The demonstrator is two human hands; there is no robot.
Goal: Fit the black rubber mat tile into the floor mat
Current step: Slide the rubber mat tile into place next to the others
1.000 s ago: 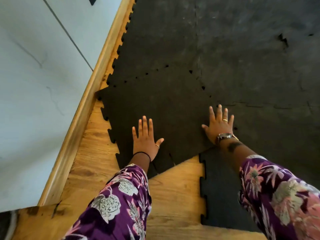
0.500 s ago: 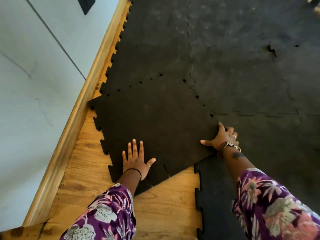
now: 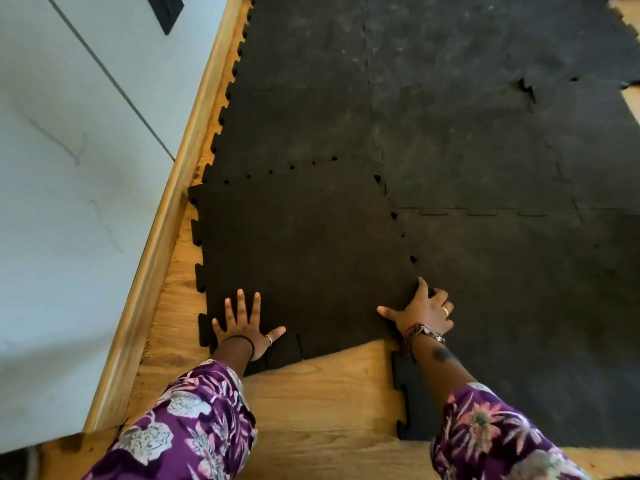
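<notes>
The loose black rubber tile (image 3: 304,258) with toothed edges lies skewed at the near left corner of the black floor mat (image 3: 485,150). Its far and right edges overlap the mat, with small gaps showing along both seams. My left hand (image 3: 244,329) presses flat, fingers spread, on the tile's near left corner. My right hand (image 3: 424,310) rests on the tile's near right corner where it meets the mat, thumb stretched left and fingers curled over the seam.
Bare wooden floor (image 3: 329,393) shows below the tile. A wooden skirting board (image 3: 166,230) and pale wall (image 3: 69,168) run along the left. Another mat tile (image 3: 519,341) lies under my right forearm, its toothed edge facing the bare wood.
The tile has swung closer to square with the mat, its left corner nearer the skirting. My right hand slid down to the tile's near right corner and curled; the left stayed flat on it.
</notes>
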